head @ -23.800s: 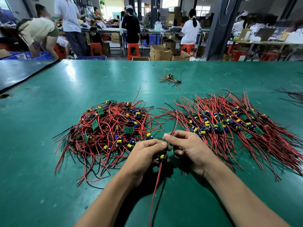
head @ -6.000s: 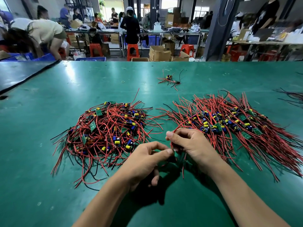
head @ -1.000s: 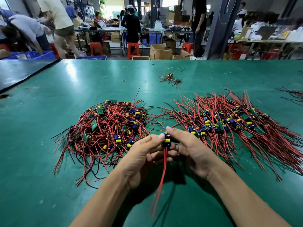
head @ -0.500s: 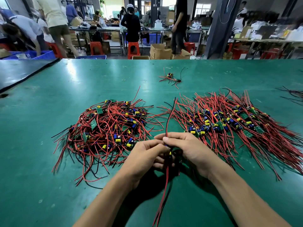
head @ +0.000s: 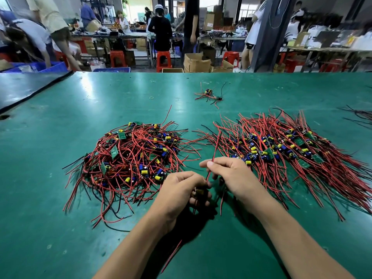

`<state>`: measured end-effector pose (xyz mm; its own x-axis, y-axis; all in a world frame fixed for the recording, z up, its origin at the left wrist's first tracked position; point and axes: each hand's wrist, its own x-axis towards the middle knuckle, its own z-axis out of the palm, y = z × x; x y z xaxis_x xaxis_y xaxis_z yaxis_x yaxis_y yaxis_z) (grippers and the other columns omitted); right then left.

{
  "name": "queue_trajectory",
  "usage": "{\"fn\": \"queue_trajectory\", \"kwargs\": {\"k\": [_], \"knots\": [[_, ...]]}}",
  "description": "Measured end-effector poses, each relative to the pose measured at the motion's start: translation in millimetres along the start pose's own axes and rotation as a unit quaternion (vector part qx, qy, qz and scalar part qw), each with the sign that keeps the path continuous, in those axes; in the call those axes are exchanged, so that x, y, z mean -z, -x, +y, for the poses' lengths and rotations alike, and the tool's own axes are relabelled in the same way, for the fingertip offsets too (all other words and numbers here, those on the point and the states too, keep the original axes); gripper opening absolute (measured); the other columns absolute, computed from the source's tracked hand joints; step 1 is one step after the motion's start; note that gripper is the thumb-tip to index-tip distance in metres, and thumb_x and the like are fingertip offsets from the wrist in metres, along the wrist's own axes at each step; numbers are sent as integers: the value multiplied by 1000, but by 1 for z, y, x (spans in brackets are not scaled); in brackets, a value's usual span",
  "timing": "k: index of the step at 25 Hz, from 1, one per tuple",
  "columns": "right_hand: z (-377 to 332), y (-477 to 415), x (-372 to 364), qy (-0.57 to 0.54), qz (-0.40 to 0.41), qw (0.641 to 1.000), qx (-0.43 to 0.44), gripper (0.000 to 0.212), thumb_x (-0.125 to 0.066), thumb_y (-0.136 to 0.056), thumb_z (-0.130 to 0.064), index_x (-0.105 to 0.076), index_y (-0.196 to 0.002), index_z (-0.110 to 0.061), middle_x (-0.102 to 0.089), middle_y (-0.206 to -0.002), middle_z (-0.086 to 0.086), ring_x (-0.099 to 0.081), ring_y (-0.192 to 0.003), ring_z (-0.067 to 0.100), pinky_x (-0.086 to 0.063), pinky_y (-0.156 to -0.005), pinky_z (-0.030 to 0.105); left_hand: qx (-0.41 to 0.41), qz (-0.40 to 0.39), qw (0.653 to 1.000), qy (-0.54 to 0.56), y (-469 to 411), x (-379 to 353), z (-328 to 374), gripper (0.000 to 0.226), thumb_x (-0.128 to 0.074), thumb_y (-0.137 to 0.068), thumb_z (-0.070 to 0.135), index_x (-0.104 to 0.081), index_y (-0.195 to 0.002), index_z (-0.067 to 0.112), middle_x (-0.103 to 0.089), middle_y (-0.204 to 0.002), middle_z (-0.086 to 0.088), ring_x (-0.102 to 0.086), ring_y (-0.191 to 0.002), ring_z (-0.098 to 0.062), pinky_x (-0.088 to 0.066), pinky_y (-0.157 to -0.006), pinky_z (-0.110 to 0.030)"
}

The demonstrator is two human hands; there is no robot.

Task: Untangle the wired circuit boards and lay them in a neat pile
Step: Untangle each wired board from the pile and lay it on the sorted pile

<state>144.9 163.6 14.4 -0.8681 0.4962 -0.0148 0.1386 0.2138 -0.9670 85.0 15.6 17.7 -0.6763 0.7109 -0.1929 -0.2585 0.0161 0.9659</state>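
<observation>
A tangled heap of small green circuit boards with red and black wires lies on the left of the green table. To the right spreads a combed-out pile of the same boards, wires fanned outward. Between them my left hand curls around one small board with a yellow part, mostly hidden in my fingers. My right hand pinches that board's red wire, which rises away from me. Another red wire trails down toward my left forearm.
A couple of loose wired boards lie farther back near the table's middle. Black wires poke in at the right edge. A dark mat covers the far left corner. People, red stools and cardboard boxes fill the workshop beyond.
Over the last second my hands dropped slightly toward the table. The red wire that hung down now runs upward through my right fingers, and the board has sunk into my left hand.
</observation>
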Motion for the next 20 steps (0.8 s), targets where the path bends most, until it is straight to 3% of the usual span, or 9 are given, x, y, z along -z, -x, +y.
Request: {"fn": "queue_trajectory", "kwargs": {"k": [3, 6, 9, 13, 18, 20], "knots": [[4, -7, 4, 7, 58, 998, 35, 27, -60, -98, -21, -79, -81, -30, -63, -65, -16, -51, -58, -2, -39, -57, 8, 0, -9, 1000, -8, 1, -2, 1, 19, -60, -82, 4, -70, -68, 6, -64, -65, -16, -58, -51, -21, -46, -46, -21], [8, -12, 11, -34, 121, 992, 27, 29, -58, -99, -22, -80, -82, -28, -56, -69, -3, -48, -58, 4, -39, -55, 16, 9, -32, 999, -13, 3, -3, 3, 10, -65, -73, 11, -71, -65, 9, -64, -66, -13, -57, -55, -23, -46, -51, -24], [7, -15, 11, -150, 125, 981, 15, 34, -56, -101, -20, -79, -76, -18, -53, -65, 1, -43, -54, 8, -34, -50, 20, 13, -37, 999, -14, 5, -4, 3, 9, -63, -66, 15, -69, -61, 10, -63, -69, -16, -54, -58, -26, -42, -55, -28], [1, -12, 7, -247, 72, 966, -8, 36, -56, -100, -23, -79, -73, -13, -49, -58, -2, -41, -48, 7, -34, -47, 19, 8, -32, 999, -24, 5, 0, 2, 20, -64, -84, 8, -66, -65, 9, -61, -61, -13, -54, -49, -23, -44, -48, -22], [1, 2, 2, -187, -150, 968, -81, 23, -61, -98, -28, -77, -101, -12, -67, -76, 9, -62, -56, 16, -55, -53, 27, 7, 4, 1000, 21, 4, 1, 3, 21, -61, -92, 12, -65, -72, 11, -61, -64, -12, -54, -46, -21, -45, -49, -22], [1, 2, 1, -152, -143, 974, -84, 22, -62, -97, -29, -77, -98, -13, -67, -73, 6, -60, -54, 14, -54, -51, 25, 12, 0, 1000, 26, 3, 2, 2, 20, -61, -91, 10, -65, -71, 11, -60, -63, -12, -53, -47, -20, -44, -49, -22]]}}
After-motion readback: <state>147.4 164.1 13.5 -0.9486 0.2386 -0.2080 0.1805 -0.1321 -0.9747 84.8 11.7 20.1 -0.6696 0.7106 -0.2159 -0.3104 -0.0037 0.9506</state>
